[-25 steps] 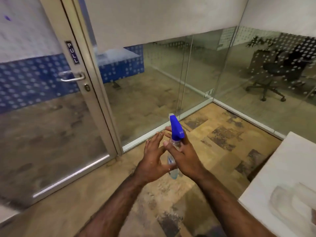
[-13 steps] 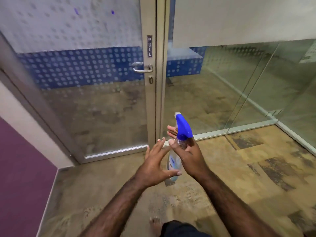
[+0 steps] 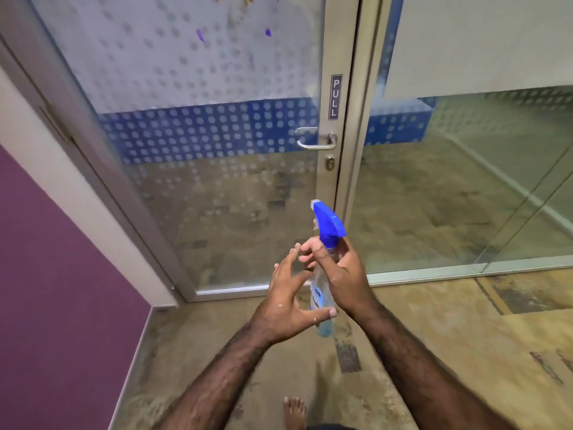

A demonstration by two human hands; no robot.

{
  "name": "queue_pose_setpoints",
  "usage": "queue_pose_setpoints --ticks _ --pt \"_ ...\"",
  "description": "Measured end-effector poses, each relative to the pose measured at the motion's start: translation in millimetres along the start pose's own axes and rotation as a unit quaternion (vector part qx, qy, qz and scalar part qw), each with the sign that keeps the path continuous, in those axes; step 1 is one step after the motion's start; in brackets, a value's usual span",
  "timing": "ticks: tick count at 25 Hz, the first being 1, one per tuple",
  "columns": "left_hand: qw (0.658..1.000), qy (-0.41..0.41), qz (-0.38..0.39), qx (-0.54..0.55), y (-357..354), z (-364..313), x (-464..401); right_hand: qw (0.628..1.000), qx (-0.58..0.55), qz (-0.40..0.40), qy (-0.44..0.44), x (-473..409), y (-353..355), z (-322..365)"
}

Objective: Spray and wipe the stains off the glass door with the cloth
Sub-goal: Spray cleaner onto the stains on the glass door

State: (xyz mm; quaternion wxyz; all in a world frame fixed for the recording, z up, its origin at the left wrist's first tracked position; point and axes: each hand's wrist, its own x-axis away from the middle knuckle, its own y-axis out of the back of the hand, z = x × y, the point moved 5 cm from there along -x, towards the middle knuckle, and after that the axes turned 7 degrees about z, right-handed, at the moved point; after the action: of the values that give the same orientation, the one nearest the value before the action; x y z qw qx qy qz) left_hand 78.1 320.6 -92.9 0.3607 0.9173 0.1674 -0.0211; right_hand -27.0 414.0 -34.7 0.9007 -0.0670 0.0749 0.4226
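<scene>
A glass door with a dotted frosted film stands ahead, closed. Purple stains and brownish marks sit high on its glass. My right hand grips a clear spray bottle by its neck, its blue trigger head upright and pointing at the door. My left hand is beside the bottle with fingers spread, its thumb under the bottle's lower part. No cloth is in view.
A metal lever handle and a PULL sign sit on the door's right stile. Fixed glass panels run off to the right. A purple wall closes the left side. My bare foot stands on patterned carpet.
My view has swung left from the glass corner to face the door, and come closer. Both hands keep the bottle in front of me; the stains have come into view at the top.
</scene>
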Motion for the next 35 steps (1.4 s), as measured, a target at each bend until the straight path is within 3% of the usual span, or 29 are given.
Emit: queue_pose_setpoints --ticks 7,12,15,18,22,27,32,35 --pt "0.997 -0.077 -0.007 -0.014 52 36 -90 0.998 -0.069 0.009 0.003 -116 -9 -3" --pt "0.984 -0.11 0.026 -0.135 116 49 -155 0.996 -0.084 -0.014 0.033 -195 -19 9" --pt "0.968 -0.14 -0.015 -0.208 181 61 -185 0.996 -0.051 -0.022 0.065 -236 -29 26" --pt "0.95 -0.145 -0.12 -0.25 266 74 -216 0.995 -0.024 -0.03 0.091 -271 -42 52" --pt "0.897 -0.128 -0.265 -0.33 392 71 -260 0.991 0.017 -0.032 0.129 -304 -68 89" --pt "0.819 -0.081 -0.336 -0.458 524 35 -315 0.982 0.051 -0.039 0.179 -341 -107 144" --pt "0.752 -0.065 -0.393 -0.525 597 18 -352 0.962 0.083 -0.025 0.259 -370 -142 210" --pt "0.742 -0.042 -0.432 -0.512 624 25 -365 0.953 0.097 -0.031 0.286 -384 -153 247"
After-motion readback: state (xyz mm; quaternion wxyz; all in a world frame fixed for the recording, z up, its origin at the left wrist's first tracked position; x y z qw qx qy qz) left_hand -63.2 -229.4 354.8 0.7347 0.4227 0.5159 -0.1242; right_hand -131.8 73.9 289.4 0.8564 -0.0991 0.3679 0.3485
